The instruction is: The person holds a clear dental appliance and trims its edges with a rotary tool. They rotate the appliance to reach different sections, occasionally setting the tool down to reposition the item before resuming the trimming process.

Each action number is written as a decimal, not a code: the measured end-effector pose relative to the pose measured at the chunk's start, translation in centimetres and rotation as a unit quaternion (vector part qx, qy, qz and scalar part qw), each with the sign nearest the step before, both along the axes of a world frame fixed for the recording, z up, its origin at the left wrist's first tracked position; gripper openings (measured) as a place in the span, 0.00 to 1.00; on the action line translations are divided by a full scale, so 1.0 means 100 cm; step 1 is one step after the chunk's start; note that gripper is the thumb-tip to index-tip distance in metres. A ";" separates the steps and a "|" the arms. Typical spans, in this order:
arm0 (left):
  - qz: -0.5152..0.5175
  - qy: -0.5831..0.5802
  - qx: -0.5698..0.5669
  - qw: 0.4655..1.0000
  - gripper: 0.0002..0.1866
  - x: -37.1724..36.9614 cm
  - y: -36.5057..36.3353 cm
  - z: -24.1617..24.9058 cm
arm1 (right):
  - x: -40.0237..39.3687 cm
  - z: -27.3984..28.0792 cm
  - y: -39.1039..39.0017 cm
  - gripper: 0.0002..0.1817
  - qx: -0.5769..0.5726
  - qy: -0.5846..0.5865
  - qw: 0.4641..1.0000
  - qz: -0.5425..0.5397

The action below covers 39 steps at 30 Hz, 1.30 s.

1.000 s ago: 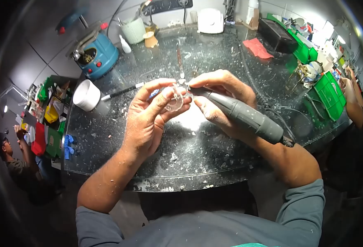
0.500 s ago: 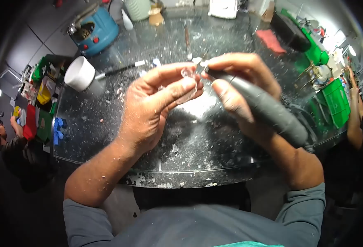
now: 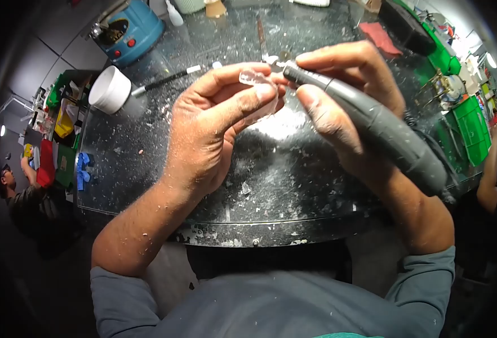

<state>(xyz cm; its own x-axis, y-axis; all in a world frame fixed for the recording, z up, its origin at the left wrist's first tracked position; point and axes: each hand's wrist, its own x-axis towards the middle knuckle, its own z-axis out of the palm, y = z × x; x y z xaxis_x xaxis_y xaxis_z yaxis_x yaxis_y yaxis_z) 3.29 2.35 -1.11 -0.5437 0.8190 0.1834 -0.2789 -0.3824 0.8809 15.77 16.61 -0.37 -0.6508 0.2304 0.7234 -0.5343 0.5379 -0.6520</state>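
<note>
My left hand (image 3: 200, 127) is closed in a pinch, thumb over fingers, on a clear plastic dental aligner (image 3: 251, 78). Part of the aligner is hidden behind the thumb. My right hand (image 3: 336, 127) wraps round a dark grey rotary handpiece (image 3: 386, 124), which slants from the lower right up to the aligner. Its working tip is close by the left fingertips, partly lost in blur. White flecks cover both hands and forearms.
White debris litters the black bench (image 3: 271, 194). At the left are a white bowl (image 3: 112, 90), a marker pen (image 3: 167, 80) and a blue machine (image 3: 133, 36). A red cloth (image 3: 380, 38) and a green crate (image 3: 470, 129) lie right. People are working on both sides.
Both hands have shifted slightly up in view, and the handpiece's rear end has swung right. The aligner shows more above my left thumb. The view itself has moved a little.
</note>
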 end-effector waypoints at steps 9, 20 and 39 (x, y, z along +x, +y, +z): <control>0.022 0.006 -0.007 1.000 0.10 0.000 0.000 -0.004 | 0.000 0.004 -0.009 0.13 -0.039 -0.052 0.997 -0.047; 0.042 -0.001 0.027 0.999 0.10 0.000 0.000 -0.007 | -0.005 -0.003 -0.012 0.14 -0.040 -0.043 0.998 -0.007; 0.071 0.035 -0.046 0.996 0.13 0.001 0.000 -0.009 | -0.006 -0.003 -0.003 0.15 0.101 -0.016 0.995 0.002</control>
<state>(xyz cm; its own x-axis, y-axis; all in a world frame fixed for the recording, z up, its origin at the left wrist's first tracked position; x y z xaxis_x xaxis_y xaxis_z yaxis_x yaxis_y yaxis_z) 3.39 2.34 -2.02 -0.6440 0.7496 0.1528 -0.1646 -0.3309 0.9292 15.14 16.30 -0.68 -0.6744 0.0797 0.7341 -0.5181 0.6572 -0.5474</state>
